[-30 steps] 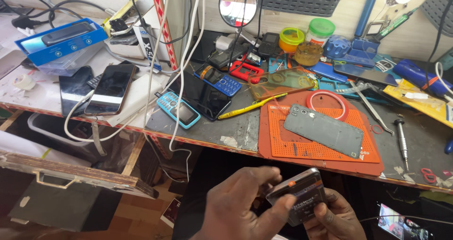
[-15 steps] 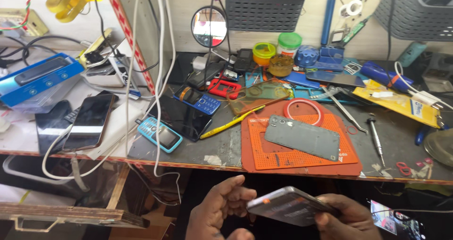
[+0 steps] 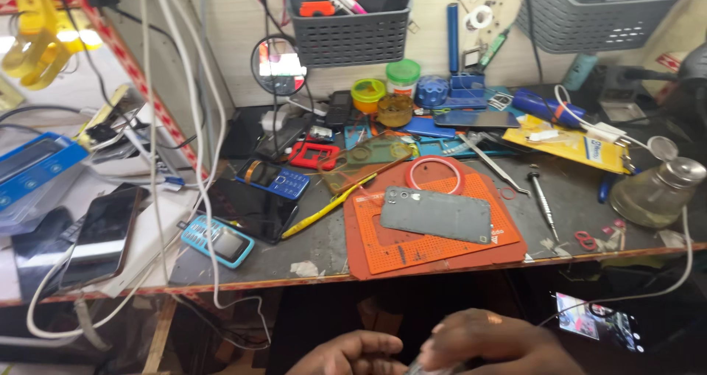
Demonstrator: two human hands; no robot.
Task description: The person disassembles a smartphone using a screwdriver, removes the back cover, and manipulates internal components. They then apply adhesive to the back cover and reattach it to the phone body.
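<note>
Workbench [image 3: 294,253] fills most of the view, its dark top crowded with repair clutter. Orange work mat [image 3: 412,246] lies near the front edge, and a grey phone back cover [image 3: 436,213] rests flat on it, with a red ring [image 3: 436,174] just behind. Left of the mat sit a black smartphone [image 3: 247,207] face up, a blue keypad phone [image 3: 274,177] behind it, and a smaller turquoise keypad phone [image 3: 218,240] at the front. A yellow pry tool [image 3: 324,207] lies slantwise between the smartphone and the mat. To the right a glass dispenser bottle with a metal cap [image 3: 655,191] stands near the edge, and a screwdriver [image 3: 542,198] lies between it and the mat. Two grey baskets [image 3: 350,32] hang on the back wall, a small round mirror [image 3: 278,65] beside the nearer one.

Below the bench edge, at the bottom of the frame, the left hand [image 3: 346,354] and right hand [image 3: 490,342] meet, fingers curled around a small greyish object [image 3: 431,368] between them. Only a sliver of it shows, so I cannot tell what it is.
</note>
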